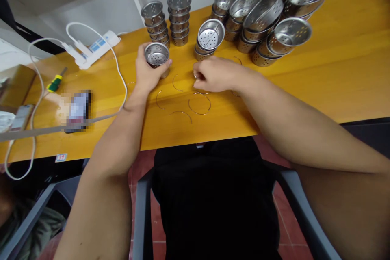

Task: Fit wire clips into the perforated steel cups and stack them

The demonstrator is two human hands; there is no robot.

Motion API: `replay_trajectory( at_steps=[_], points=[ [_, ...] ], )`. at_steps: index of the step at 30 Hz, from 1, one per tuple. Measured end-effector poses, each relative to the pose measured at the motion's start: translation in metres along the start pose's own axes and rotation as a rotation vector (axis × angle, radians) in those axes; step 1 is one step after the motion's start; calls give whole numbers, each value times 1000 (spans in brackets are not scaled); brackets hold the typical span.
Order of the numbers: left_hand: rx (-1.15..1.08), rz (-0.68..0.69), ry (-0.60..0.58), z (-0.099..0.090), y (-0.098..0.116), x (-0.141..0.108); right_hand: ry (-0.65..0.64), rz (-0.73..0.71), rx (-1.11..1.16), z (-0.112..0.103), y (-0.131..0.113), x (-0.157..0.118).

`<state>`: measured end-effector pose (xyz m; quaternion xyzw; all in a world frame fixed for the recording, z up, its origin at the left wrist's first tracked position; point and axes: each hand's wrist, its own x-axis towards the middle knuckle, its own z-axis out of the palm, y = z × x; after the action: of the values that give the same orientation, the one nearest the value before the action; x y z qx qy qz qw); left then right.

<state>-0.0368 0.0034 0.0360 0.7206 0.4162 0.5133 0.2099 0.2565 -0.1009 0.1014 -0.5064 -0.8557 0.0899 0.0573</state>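
Note:
My left hand (145, 74) is wrapped round a perforated metal cup (156, 57) that stands upright, its mouth facing up. To its right, my right hand (217, 74) is closed in a pinch low over the table; what its fingers hold, if anything, is too small to make out. Just behind that hand rises a short stack of perforated cups (211, 34), the top one tilted towards me. Thin curved wires (182, 112) lie on the wood between and in front of my hands, some of them forming a ring (199, 103).
Two tall cup stacks (179, 20) stand behind my left hand, with many more cups (289, 36) at the back right. On the left lie a power strip (97, 50) with white cables, a screwdriver (55, 83) and a blurred phone (78, 110). The table's front edge (195, 143) runs before me.

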Motion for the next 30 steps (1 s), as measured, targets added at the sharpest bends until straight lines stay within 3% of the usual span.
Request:
replay_trajectory(
  at_steps=[8, 14, 19, 25, 30],
  points=[
    [-44, 123, 50, 11, -24, 4, 127, -22, 179, 3, 6, 1],
    [-12, 251, 72, 10, -6, 2, 224, -19, 306, 1, 3, -1],
    [-69, 290, -86, 11, 10, -4, 261, -43, 376, 1, 4, -1],
    [-91, 306, 6, 17, 7, -4, 282, -87, 435, 7, 6, 2],
    [-109, 273, -17, 18, 6, -4, 289, -104, 458, 8, 8, 3]
  ],
)
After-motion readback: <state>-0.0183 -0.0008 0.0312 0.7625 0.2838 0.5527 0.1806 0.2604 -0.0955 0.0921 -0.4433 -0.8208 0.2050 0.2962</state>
